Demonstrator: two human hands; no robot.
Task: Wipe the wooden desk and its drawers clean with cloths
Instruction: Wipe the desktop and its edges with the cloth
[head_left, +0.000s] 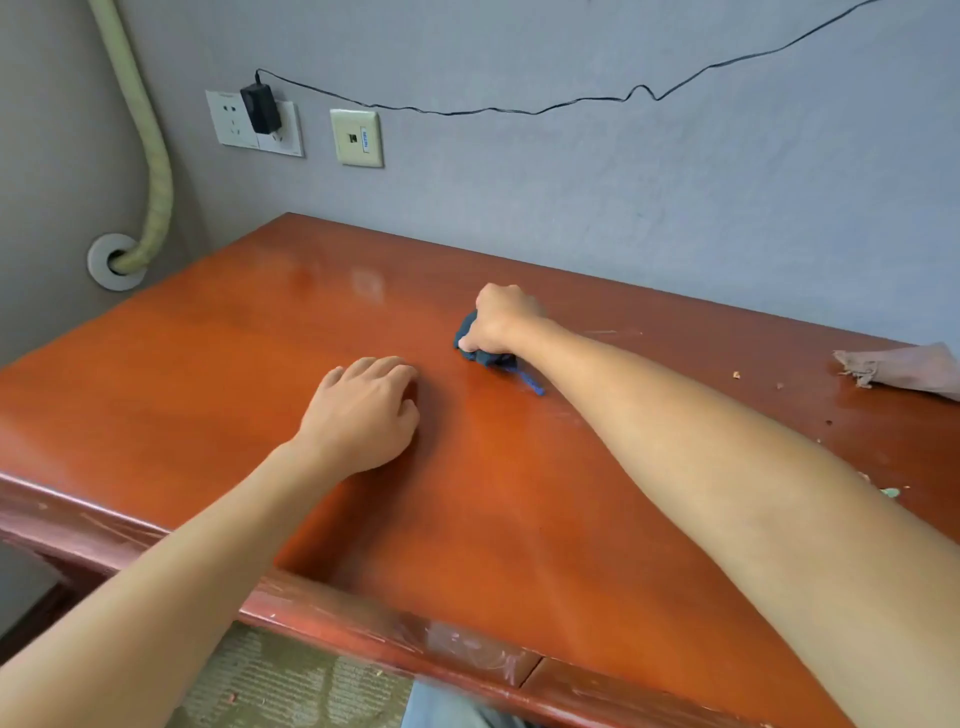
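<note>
The glossy reddish wooden desk (218, 374) fills the middle of the head view. My right hand (501, 318) reaches far across it and grips a bunched dark blue cloth (480, 356), pressed onto the desk top near the back. A blue strip of the cloth trails toward me. My left hand (363, 413) rests on the desk top nearer the front, fingers bent loosely, holding nothing. The drawers are hidden below the front edge.
A crumpled pinkish-grey cloth (904, 366) lies at the far right of the desk, with crumbs and small debris (779, 385) scattered near it. Behind the desk, the grey wall carries sockets (254, 124), a plugged adapter and a black cable. A wrapped pipe (150, 171) enters the wall at left.
</note>
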